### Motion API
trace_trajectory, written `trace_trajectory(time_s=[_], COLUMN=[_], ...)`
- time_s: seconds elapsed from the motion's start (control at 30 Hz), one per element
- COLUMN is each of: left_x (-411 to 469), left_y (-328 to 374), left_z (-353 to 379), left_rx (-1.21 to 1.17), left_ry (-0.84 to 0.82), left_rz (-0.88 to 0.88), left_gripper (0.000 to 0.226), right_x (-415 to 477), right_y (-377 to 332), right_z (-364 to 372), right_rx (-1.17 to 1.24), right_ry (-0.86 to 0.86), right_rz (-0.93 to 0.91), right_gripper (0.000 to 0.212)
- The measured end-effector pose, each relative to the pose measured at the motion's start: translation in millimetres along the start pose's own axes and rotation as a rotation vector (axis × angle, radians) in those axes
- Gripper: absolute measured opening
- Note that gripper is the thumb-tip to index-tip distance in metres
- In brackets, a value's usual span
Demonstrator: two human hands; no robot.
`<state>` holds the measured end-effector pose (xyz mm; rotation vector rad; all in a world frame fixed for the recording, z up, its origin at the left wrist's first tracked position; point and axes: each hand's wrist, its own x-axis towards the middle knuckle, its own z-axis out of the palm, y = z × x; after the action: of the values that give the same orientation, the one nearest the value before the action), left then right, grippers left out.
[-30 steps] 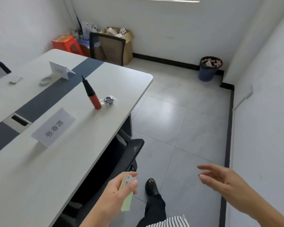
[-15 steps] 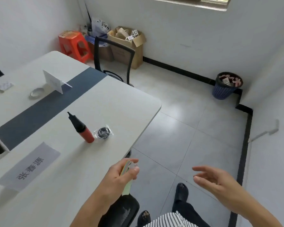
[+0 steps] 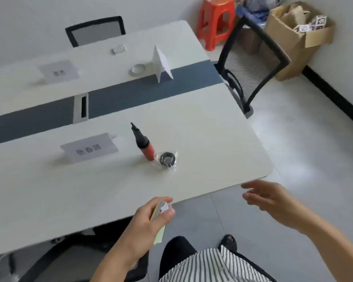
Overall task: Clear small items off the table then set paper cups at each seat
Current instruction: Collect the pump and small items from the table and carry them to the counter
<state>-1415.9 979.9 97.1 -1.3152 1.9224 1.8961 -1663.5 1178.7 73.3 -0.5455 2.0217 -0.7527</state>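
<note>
My left hand (image 3: 149, 220) grips a pastel stack of sticky notes (image 3: 159, 233) just off the white table's (image 3: 212, 151) near edge. My right hand (image 3: 273, 202) hovers open beside the table's near right corner, fingers pointing left, holding nothing. On the table stand a red-and-black hand pump (image 3: 143, 143) and, touching it on the right, a black tape roll in clear wrap (image 3: 167, 159). Farther back lie a white tape ring (image 3: 138, 69) and a small white packet (image 3: 118, 49).
Paper name cards (image 3: 90, 148) (image 3: 58, 71) (image 3: 161, 64) sit on the table. A black mesh chair (image 3: 251, 64) stands at the table's end and another (image 3: 96, 30) at the far side. An orange stool (image 3: 216, 21) and cardboard box (image 3: 300, 35) are in the corner.
My view has swung left and closer over the table, so the pump and tape roll now lie ahead. Both hands keep their pose; the left still grips the notes.
</note>
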Motion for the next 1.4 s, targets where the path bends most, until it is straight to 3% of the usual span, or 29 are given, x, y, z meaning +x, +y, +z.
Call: trace_trajectory(time_s=[0.23,0.47,0.6,0.83,0.93,1.07,1.23,1.4], left_x=[-19.0,2.0,14.6,30.2,37.7,52.7,71.2,81.9], left_y=[-29.4,-30.7,-35.0,-33.6,-25.7,-9.6,7.5,18.4], left_z=[-11.4,-40.1,-51.7,-51.4,-43.2,-41.8,-46.1,-43.8], left_rx=[-0.287,-0.551,-0.688,-0.884,-0.953,-1.033,-1.048,-1.030], left_ry=[0.283,0.342,0.380,0.490,0.469,0.454,0.476,0.429], left_rz=[-0.127,-0.146,-0.164,-0.183,-0.178,-0.176,-0.153,-0.087], left_gripper=[0.028,0.035,0.033,0.040,0.038,0.033,0.027,0.036], right_x=[117.2,207.8,237.8,254.1,251.9,227.0,161.3,122.9], right_y=[-80.3,-116.8,-110.5,-75.2,-88.4,-117.4,-160.9,-176.7], right_z=[30.4,129.8,163.4,165.7,151.1,119.9,94.5,103.7], right_rx=[-0.283,-0.652,-0.820,-0.998,-0.884,-0.411,0.002,-0.010], right_ry=[-0.158,-0.052,-0.118,-0.128,-0.202,-0.246,-0.256,-0.265], right_rz=[-0.185,-0.417,-0.421,-0.559,-0.396,-0.271,-0.508,-0.823], right_gripper=[0.029,0.056,0.075,0.054,0.049,0.042,0.049,0.049])
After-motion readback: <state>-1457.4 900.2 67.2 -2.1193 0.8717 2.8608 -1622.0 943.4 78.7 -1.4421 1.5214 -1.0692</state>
